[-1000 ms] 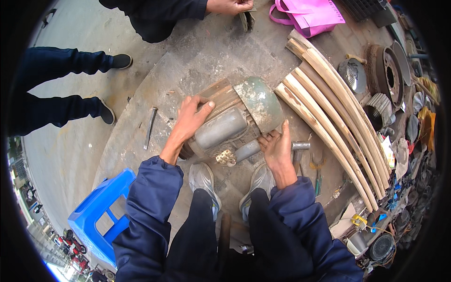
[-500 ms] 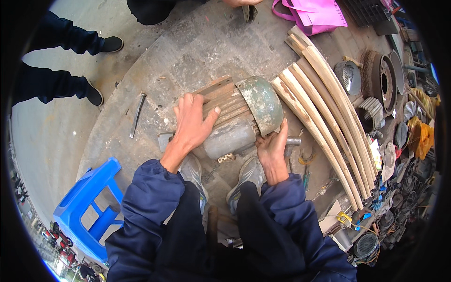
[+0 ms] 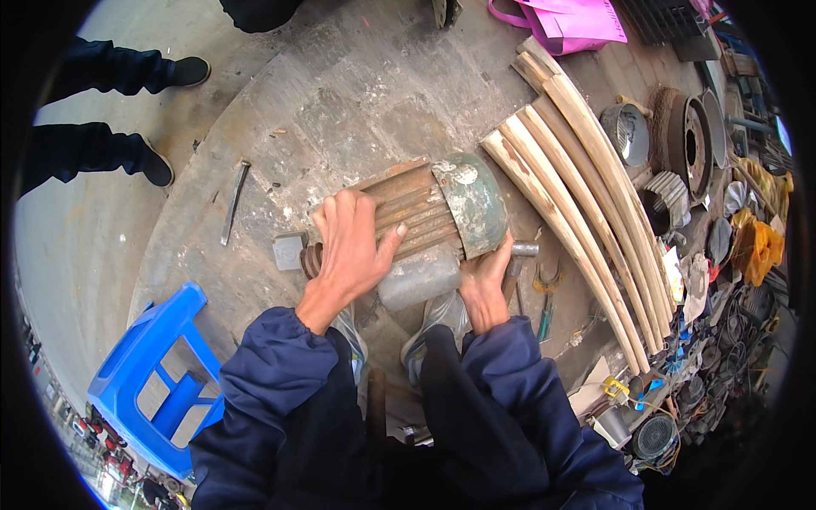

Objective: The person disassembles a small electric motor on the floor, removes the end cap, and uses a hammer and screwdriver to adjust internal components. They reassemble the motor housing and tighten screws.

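An old finned electric motor (image 3: 418,209) lies on its side in front of my feet. Its ribs are rusty, and a chipped green domed cover (image 3: 478,204) caps the right end. A smooth grey rounded housing (image 3: 416,277) juts from the side nearest me. My left hand (image 3: 347,251) is closed over the left part of the ribs, thumb pointing right. Below the domed cover, my right hand (image 3: 486,282) grips the motor's near edge, its fingertips partly hidden. A grey square piece (image 3: 289,252) sits by the motor's left end, next to a rusty round part (image 3: 312,259).
A hammer (image 3: 525,248) and green-handled pliers (image 3: 545,316) lie right of my right hand. A chisel-like bar (image 3: 235,202) is at left, above a blue stool (image 3: 106,374). Wooden poles (image 3: 586,225) curve along the right, before scrap parts. Another person's legs (image 3: 98,149) stand far left.
Both hands have tipped the motor toward me. Its grey housing sits lower, the small terminal block beneath it is now hidden, and the grey square piece shows more fully.
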The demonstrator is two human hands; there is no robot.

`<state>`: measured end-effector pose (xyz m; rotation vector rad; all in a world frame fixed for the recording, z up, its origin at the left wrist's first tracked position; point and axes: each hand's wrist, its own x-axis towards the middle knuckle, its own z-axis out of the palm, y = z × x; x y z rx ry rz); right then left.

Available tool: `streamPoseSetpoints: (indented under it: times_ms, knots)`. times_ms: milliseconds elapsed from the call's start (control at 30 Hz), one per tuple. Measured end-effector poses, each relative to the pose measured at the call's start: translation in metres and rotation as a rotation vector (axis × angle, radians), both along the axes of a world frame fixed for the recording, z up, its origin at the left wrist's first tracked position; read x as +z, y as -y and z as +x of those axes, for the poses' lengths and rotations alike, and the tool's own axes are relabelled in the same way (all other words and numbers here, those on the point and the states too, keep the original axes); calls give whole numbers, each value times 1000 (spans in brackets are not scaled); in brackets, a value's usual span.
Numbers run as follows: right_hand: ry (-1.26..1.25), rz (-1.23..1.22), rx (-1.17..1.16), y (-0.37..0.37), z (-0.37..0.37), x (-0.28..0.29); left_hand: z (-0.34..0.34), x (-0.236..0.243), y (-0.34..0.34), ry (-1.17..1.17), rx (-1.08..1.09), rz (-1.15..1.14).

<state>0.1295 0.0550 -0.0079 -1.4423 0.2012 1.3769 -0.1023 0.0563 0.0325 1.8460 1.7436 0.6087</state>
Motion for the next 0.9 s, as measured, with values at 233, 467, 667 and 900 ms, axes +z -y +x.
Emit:
streamPoseSetpoints:
  times_ms: [233, 467, 667, 900]
  knots:
    - [-8, 3, 22, 8, 10, -12, 3, -5, 6, 21, 10, 44]
    - [945, 164, 756, -22, 31, 44, 7, 3, 5, 35, 35, 63]
    - [1512, 344, 1327, -60, -11, 74, 3, 23, -21, 3, 15, 184]
    - [1315, 301, 1304, -65, -3, 75, 10, 9, -81, 178, -217, -61]
